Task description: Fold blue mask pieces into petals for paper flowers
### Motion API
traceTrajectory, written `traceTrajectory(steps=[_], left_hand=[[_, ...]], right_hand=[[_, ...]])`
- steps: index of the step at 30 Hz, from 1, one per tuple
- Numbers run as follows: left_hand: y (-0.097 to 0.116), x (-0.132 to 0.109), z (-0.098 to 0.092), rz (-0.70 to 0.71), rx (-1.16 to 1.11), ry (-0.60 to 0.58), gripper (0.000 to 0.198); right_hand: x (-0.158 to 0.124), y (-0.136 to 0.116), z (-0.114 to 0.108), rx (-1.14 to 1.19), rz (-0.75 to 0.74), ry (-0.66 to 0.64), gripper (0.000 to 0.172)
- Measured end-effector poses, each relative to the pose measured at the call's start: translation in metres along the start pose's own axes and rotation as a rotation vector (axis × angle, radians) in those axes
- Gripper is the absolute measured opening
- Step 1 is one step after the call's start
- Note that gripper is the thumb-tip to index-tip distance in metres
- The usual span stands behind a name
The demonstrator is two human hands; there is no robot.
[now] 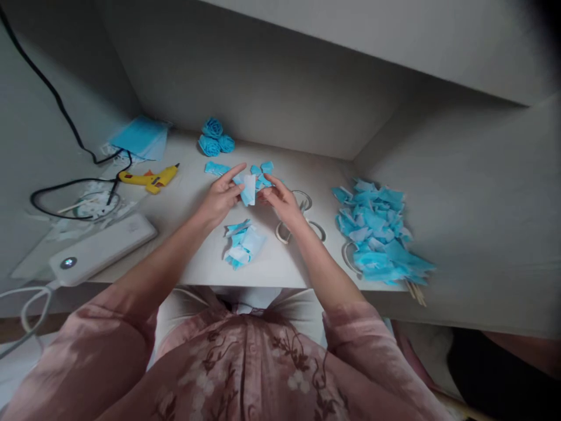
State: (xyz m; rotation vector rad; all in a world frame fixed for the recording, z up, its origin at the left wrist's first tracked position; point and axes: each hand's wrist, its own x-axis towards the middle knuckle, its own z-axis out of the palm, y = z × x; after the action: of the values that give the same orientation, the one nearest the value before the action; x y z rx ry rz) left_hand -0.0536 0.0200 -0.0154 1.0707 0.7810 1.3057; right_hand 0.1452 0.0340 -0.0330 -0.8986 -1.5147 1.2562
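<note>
Grey walls (272,93) enclose the bench (280,272), above whose middle the left hand (221,199) pinches a blue-and-white piece (248,190), the right hand (281,202) beside it too blurred to tell its grip, its forearm (331,278) partly hiding ring-shaped things (323,231).

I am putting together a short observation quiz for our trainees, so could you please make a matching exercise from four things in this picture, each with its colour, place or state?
Things
1. Glue gun
2. Boxy device
3. Rosettes
4. Single pale blue piece

Colour, place or state
A. Grouped in three near the back wall
B. White, with a small lit display
C. Held in the left hand
D. Yellow, with an orange part

Right pairs
1-D, 2-B, 3-A, 4-C
</note>
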Motion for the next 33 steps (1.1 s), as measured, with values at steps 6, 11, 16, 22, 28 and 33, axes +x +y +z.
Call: traceTrajectory(steps=[6,11,16,22,28,33], left_hand=[[-0.01,-0.007,0.005,0.014,-0.006,-0.119,0.088],[-0.005,-0.012,0.002,-0.049,-0.031,-0.084,0.09],[0.006,-0.012,-0.001,-0.109,-0.152,-0.004,0.082],[0.002,-0.013,0.001,-0.058,0.045,-0.065,0.082],[-0.009,-0.016,0.008,0.183,0.42,-0.016,0.059],[-0.006,-0.017,0.009,0.09,0.293,0.116,0.031]], right_hand=[[-0.006,0.005,0.01,0.022,-0.031,0.012,0.082],[-0.009,0.001,0.005,-0.088,-0.123,0.116,0.07],[-0.01,-0.003,-0.002,-0.193,-0.184,0.149,0.066],[-0.019,-0.011,0.002,-0.331,-0.284,0.177,0.057],[-0.027,-0.018,0.009,-0.572,-0.448,0.115,0.047],[-0.026,-0.016,0.01,-0.469,-0.351,0.116,0.056]])
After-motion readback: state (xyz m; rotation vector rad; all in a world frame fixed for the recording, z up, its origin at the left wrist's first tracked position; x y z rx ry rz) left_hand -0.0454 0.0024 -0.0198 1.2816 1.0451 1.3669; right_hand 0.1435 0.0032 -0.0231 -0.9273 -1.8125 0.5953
